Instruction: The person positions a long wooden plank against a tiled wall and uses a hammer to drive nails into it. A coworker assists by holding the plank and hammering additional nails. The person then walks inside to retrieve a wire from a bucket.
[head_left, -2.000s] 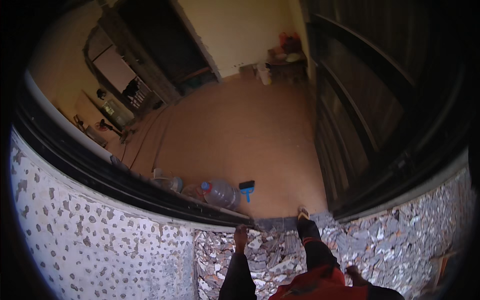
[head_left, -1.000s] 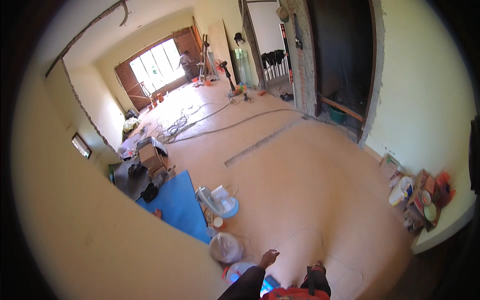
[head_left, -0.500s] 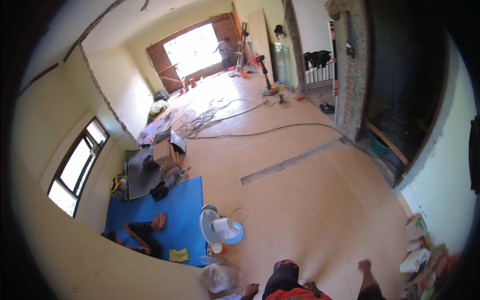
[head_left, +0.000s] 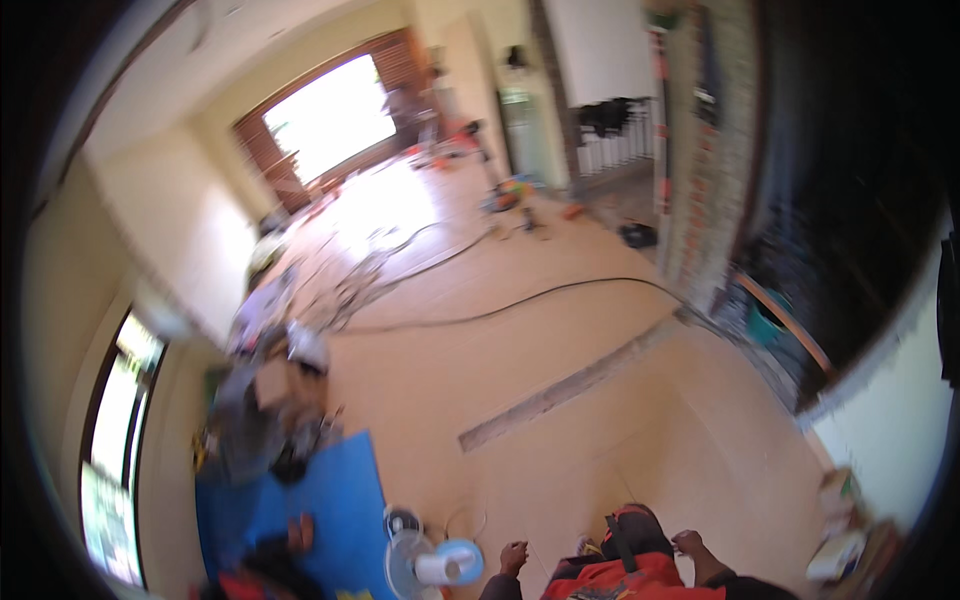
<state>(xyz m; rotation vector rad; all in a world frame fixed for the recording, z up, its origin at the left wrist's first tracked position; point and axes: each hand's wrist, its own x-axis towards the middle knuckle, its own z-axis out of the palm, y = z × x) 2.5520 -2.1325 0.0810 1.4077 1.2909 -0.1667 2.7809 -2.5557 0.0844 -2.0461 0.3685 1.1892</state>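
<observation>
At the lower edge, my left hand (head_left: pixel 513 557) hangs beside my body with its fingers curled; nothing shows in it. My right hand (head_left: pixel 688 543) is at the other side of my red shirt, its fingers also bent in, with nothing visible between them. A dark strap (head_left: pixel 620 543) hangs down the front of my red and black clothing. Nearest to my left hand stands a white fan with a light blue base (head_left: pixel 462 562) on the tiled floor. The picture is somewhat smeared by motion.
A long cut channel (head_left: pixel 570 385) crosses the floor ahead, and a black cable (head_left: pixel 520 312) runs beyond it. On the blue mat (head_left: pixel 345 490) at left someone lies. Boxes (head_left: pixel 840 500) line the right wall. Another person (head_left: pixel 403 105) is by the far window.
My view has shifted forward and turned, so the channel and fan sit lower. My right hand has swung in from the right toward my body; my left hand shows higher.
</observation>
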